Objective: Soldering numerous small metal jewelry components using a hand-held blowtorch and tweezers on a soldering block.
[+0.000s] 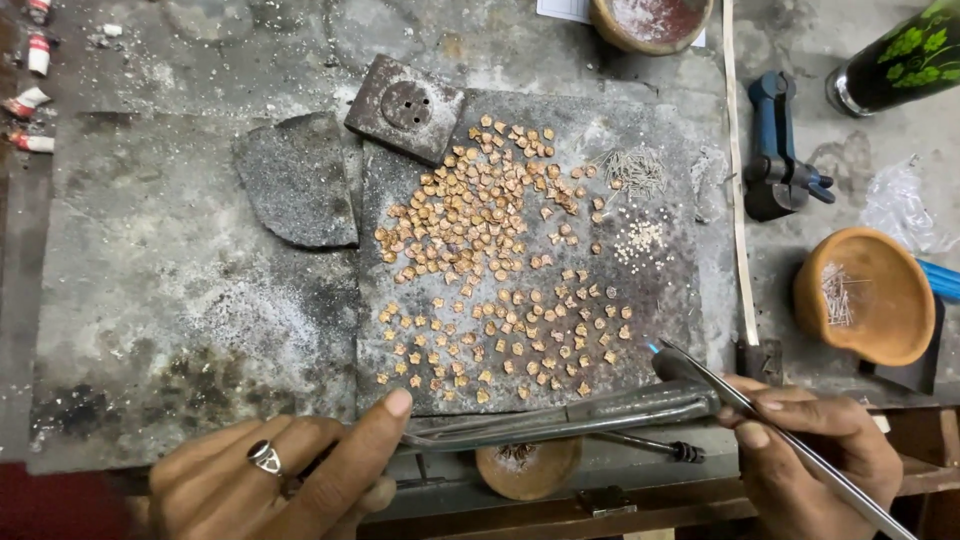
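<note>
Several small copper-coloured star-shaped pieces (pixel 490 250) lie spread on a dark stone slab (pixel 660 300). My left hand (pixel 280 475), with a ring on one finger, holds long metal tweezers (pixel 560 415) that lie across the slab's near edge. My right hand (pixel 820 450) grips a thin metal torch pipe (pixel 760 415); a small blue flame (pixel 652 347) shows at its tip, just right of the nearest pieces.
A pile of thin wire bits (pixel 632 170) and tiny pale beads (pixel 640 240) lie on the slab's right part. A clay bowl (pixel 880 300) with pins sits right, another clay bowl (pixel 650 20) at the top. A blue tool (pixel 775 150) and a dark square block (pixel 405 105) lie nearby.
</note>
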